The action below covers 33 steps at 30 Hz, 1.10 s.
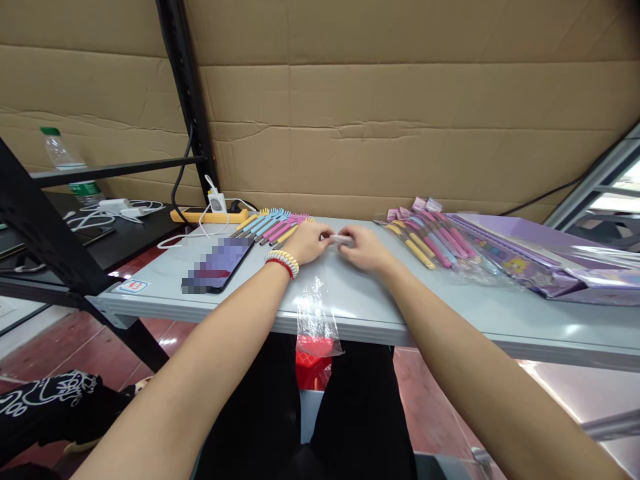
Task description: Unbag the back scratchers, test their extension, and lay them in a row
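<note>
Close together over the grey tabletop, my left hand [311, 243] and my right hand [364, 248] pinch a narrow pale strip [342, 239] between their fingertips. It looks like the upper end of a clear plastic bag [318, 313], which hangs below my hands and over the table's front edge. Just left of my left hand lie several loose pens [273, 225] in yellow, blue and pink, with dark ends. To the right of my right hand is a pile of similar pens [433, 237] in clear bags with pink header cards.
A phone [220, 265] lies on the left of the table [360, 307]. Behind it are a yellow power strip [215, 216] and white cables. At right stands an open purple box [550, 257]. A black metal frame [187, 87] rises at left; cardboard [400, 100] lines the back.
</note>
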Tool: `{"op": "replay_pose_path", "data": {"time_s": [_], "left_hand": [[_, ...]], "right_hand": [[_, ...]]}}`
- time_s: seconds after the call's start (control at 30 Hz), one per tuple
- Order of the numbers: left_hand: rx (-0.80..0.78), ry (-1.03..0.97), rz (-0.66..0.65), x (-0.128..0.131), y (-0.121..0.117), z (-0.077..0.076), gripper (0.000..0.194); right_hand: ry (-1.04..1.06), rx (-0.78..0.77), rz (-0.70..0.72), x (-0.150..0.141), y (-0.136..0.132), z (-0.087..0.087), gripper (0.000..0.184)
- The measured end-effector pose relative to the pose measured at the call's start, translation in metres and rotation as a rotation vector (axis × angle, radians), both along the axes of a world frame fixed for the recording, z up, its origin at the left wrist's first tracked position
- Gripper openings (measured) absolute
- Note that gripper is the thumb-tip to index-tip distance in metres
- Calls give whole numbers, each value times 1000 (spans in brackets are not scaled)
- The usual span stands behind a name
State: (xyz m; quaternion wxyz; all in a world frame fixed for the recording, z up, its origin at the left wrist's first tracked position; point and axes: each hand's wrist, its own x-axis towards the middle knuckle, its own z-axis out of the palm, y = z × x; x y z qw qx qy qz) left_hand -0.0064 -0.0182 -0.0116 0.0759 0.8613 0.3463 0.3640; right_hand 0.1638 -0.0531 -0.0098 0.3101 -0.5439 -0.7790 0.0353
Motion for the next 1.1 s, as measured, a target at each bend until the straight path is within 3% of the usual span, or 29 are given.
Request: {"op": "replay_pose_path", "data": {"time_s": [0.13, 0.23, 0.37, 0.5, 0.87, 1.1], "left_hand": [[22, -72, -12, 0, 1, 0, 11], [46, -47, -13, 0, 1, 0, 10], [81, -17, -9, 0, 0, -1, 11], [102, -9, -30, 0, -3, 0, 12], [105, 41, -83, 6, -12, 1, 17], [90, -83, -49, 9, -15, 6, 15]], "right_hand": [[353, -200, -15, 1, 2, 1, 37], [400, -320, 57, 2, 7, -3, 38], [458, -297, 154, 4, 11, -8, 46], [488, -277, 140, 2, 9, -7, 49], [629, -352, -6, -5, 3, 4, 14], [887, -404, 212, -3, 2, 5, 34]]}}
